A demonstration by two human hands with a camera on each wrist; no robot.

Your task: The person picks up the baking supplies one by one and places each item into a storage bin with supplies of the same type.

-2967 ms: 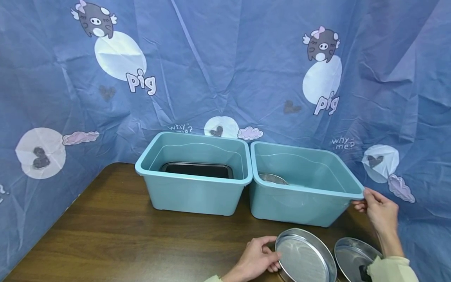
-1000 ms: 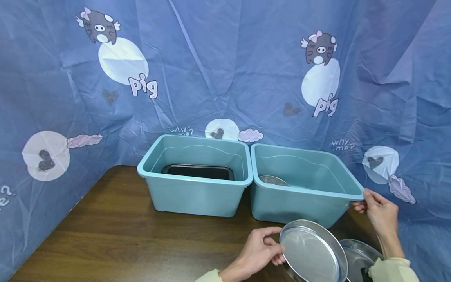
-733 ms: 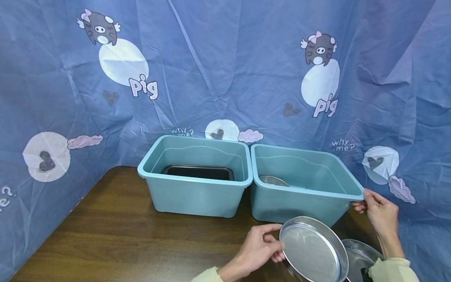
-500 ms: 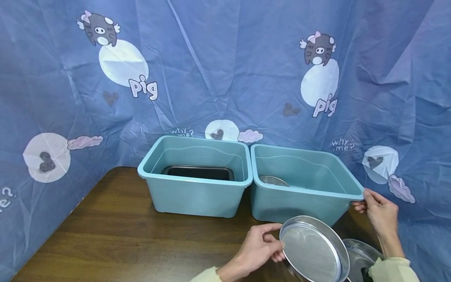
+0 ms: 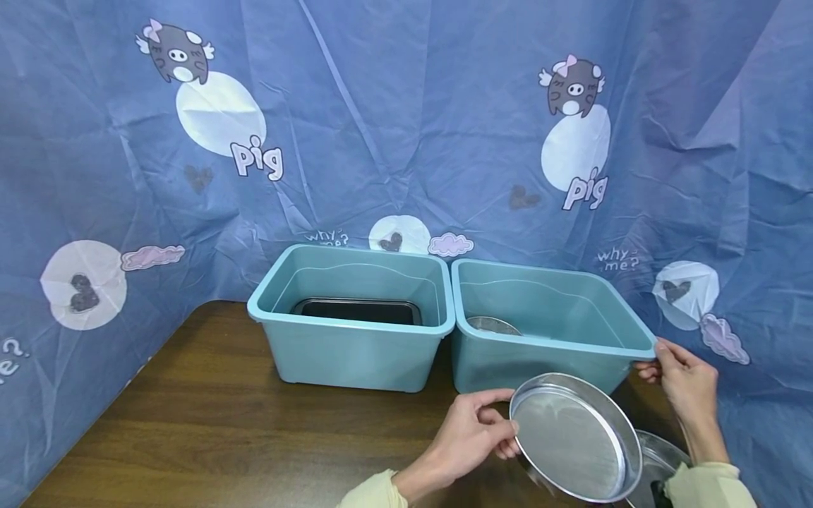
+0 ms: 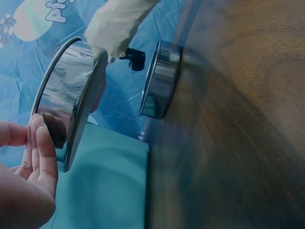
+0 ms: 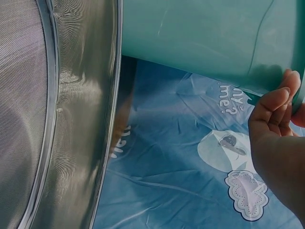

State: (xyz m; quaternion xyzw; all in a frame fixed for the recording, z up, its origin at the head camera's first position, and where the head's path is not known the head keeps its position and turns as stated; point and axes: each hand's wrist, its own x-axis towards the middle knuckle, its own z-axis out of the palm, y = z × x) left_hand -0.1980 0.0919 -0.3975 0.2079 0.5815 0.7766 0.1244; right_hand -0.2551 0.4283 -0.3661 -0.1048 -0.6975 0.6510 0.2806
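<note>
Metal sieve, round w/ mesh bottom, is lifted off the table and tilted, just in front of the right tub in the head view. Left hand pinches its left rim, thumb on top, fingers curled under. Right hand grips the right tub's near right corner. Left tub holds a dark tray; right tub has a metal disc inside. Another metal pan sits on the table under the sieve's right edge.

Left wrist view: fingers on the sieve's rim, second pan on the table beyond.

Right wrist view: sieve's mesh and wall fill the left; right hand's fingers curl on the tub's edge.
</note>
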